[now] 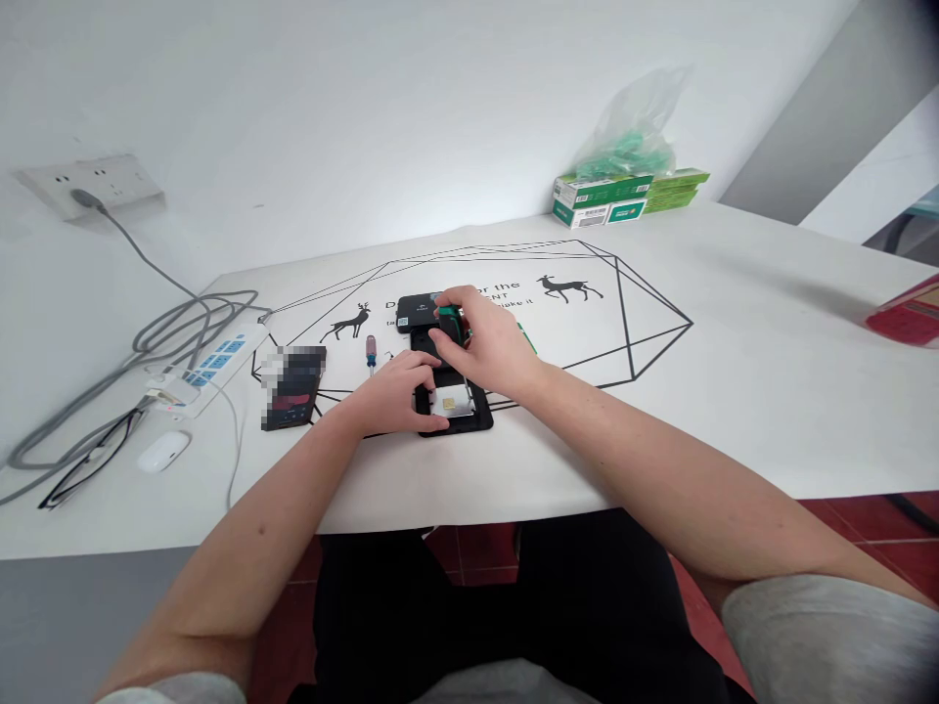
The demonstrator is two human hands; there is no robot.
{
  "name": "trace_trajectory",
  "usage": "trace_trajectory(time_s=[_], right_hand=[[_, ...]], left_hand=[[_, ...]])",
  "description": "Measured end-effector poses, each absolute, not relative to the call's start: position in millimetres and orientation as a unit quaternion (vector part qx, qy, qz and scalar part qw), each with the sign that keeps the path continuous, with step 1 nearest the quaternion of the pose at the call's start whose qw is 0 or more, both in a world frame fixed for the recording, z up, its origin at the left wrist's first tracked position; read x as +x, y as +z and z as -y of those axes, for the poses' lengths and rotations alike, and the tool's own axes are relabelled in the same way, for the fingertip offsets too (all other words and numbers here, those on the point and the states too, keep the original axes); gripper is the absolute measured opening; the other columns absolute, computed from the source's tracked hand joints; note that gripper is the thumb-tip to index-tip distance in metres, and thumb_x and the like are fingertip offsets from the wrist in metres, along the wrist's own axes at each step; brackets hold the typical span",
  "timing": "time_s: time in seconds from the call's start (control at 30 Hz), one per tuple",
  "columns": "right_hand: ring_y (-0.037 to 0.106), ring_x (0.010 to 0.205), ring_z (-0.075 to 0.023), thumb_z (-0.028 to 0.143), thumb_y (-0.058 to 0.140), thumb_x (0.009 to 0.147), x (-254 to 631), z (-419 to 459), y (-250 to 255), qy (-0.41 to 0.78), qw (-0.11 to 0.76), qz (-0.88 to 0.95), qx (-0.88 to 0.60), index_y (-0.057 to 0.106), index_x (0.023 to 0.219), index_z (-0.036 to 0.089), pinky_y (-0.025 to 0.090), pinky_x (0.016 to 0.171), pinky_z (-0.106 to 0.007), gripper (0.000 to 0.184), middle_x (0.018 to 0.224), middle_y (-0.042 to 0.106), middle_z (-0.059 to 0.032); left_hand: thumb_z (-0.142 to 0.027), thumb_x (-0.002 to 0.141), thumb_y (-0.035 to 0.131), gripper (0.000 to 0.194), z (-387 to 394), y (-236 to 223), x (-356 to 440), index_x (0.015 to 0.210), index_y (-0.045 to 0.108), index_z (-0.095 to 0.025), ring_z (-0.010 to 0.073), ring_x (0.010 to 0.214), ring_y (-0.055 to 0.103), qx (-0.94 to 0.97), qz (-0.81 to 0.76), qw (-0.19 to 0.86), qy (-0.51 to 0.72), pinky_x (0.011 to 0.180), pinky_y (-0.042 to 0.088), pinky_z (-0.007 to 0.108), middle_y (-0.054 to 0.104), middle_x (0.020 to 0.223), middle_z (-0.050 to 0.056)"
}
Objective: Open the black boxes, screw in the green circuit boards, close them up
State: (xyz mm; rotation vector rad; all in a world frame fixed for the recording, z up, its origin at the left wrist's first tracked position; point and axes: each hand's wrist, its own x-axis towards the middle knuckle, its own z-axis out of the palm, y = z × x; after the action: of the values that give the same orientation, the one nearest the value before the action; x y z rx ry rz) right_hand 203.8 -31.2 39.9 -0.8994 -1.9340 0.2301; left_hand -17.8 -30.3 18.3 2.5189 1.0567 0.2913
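My right hand [488, 342] is closed round the green and black handle of a screwdriver [451, 323]. The thin shaft points down at the right side of an opened black device [456, 427] with a silver-white inside and a small gold square. Fingers of my left hand [400, 393] grip the left edge of this device, thumb at its near side. Just beyond lies a black part [424, 344], half hidden by my hands, and a flat black case [417, 313] with a small label. A second screwdriver [371, 353], red and blue, rests to the left.
A phone [295, 388], a white earbud case [163, 451], eyeglasses [94, 460] and a power strip [216, 367] with grey cable are at the left. Green and white boxes [602, 200] under a plastic bag [631, 132] stand by the wall. A red object [906, 313] sits far right.
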Motion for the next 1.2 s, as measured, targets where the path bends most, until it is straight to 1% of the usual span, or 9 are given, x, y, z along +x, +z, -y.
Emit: trace_trajectory(time_s=[0.23, 0.4, 0.77, 0.9, 0.97, 1.03, 1.1, 1.2], right_hand=[[0.074, 0.105, -0.0289, 0.031, 0.059, 0.097, 204.9, 31.7, 41.3, 0.091, 0.488, 0.787, -0.367, 0.057, 0.127, 0.022, 0.063, 0.088, -0.047, 0.031, 0.123, 0.076, -0.0126], [0.074, 0.105, -0.0285, 0.031, 0.059, 0.097, 204.5, 31.5, 40.4, 0.091, 0.487, 0.789, -0.363, 0.057, 0.126, 0.023, 0.062, 0.089, -0.047, 0.030, 0.122, 0.076, -0.0119], [0.073, 0.101, -0.0269, 0.032, 0.063, 0.096, 204.1, 33.4, 40.8, 0.114, 0.481, 0.785, -0.373, 0.059, 0.124, 0.023, 0.060, 0.087, -0.045, 0.029, 0.121, 0.076, -0.0109], [0.070, 0.090, -0.0236, 0.041, 0.070, 0.093, 206.6, 34.4, 45.2, 0.163, 0.495, 0.774, -0.360, 0.060, 0.113, 0.025, 0.057, 0.078, -0.041, 0.027, 0.109, 0.075, -0.0062], [0.067, 0.091, -0.0224, 0.043, 0.073, 0.092, 208.7, 34.6, 51.3, 0.199, 0.510, 0.769, -0.331, 0.061, 0.104, 0.026, 0.056, 0.076, -0.039, 0.025, 0.104, 0.073, -0.0041], [0.065, 0.096, -0.0221, 0.042, 0.076, 0.090, 212.1, 34.1, 58.7, 0.231, 0.524, 0.767, -0.288, 0.061, 0.095, 0.026, 0.055, 0.078, -0.039, 0.022, 0.103, 0.070, -0.0035], [0.063, 0.094, -0.0210, 0.040, 0.080, 0.086, 217.7, 32.4, 65.2, 0.270, 0.519, 0.771, -0.251, 0.062, 0.089, 0.025, 0.055, 0.079, -0.038, 0.024, 0.102, 0.068, -0.0030], [0.060, 0.085, -0.0176, 0.041, 0.089, 0.081, 229.4, 25.7, 71.7, 0.350, 0.479, 0.775, -0.218, 0.062, 0.085, 0.024, 0.052, 0.074, -0.035, 0.032, 0.096, 0.066, -0.0014]], left_hand=[[-0.053, 0.078, 0.088, 0.039, 31.4, 20.7, -17.9, 0.090, 0.065, -0.024, 0.0388, 0.138, 0.053, 0.894, -0.382, 0.209, 0.100, 0.116, 0.050, 0.058, 0.062, 0.144, 0.011], [-0.054, 0.078, 0.089, 0.040, 30.6, 19.9, -18.0, 0.089, 0.065, -0.025, 0.0391, 0.137, 0.054, 0.897, -0.379, 0.205, 0.100, 0.116, 0.050, 0.058, 0.064, 0.139, 0.011], [-0.052, 0.078, 0.089, 0.038, 31.9, 21.0, -17.2, 0.088, 0.065, -0.025, 0.0387, 0.135, 0.055, 0.896, -0.381, 0.204, 0.101, 0.117, 0.049, 0.060, 0.064, 0.138, 0.011], [-0.054, 0.077, 0.089, 0.040, 30.9, 20.3, -17.8, 0.089, 0.064, -0.025, 0.0395, 0.137, 0.055, 0.896, -0.378, 0.206, 0.107, 0.116, 0.050, 0.059, 0.063, 0.140, 0.012], [-0.054, 0.077, 0.089, 0.041, 30.7, 19.8, -18.2, 0.088, 0.063, -0.025, 0.0399, 0.140, 0.053, 0.897, -0.372, 0.209, 0.113, 0.116, 0.051, 0.060, 0.062, 0.144, 0.012], [-0.055, 0.077, 0.088, 0.041, 30.9, 19.5, -18.3, 0.089, 0.063, -0.025, 0.0402, 0.142, 0.052, 0.897, -0.371, 0.211, 0.116, 0.117, 0.050, 0.060, 0.060, 0.147, 0.012], [-0.056, 0.077, 0.089, 0.042, 31.1, 19.2, -18.3, 0.090, 0.065, -0.025, 0.0404, 0.144, 0.052, 0.896, -0.375, 0.209, 0.116, 0.118, 0.050, 0.059, 0.058, 0.151, 0.013], [-0.056, 0.077, 0.089, 0.042, 30.5, 18.0, -18.0, 0.090, 0.066, -0.024, 0.0403, 0.145, 0.051, 0.898, -0.373, 0.204, 0.112, 0.119, 0.048, 0.059, 0.059, 0.152, 0.013]])
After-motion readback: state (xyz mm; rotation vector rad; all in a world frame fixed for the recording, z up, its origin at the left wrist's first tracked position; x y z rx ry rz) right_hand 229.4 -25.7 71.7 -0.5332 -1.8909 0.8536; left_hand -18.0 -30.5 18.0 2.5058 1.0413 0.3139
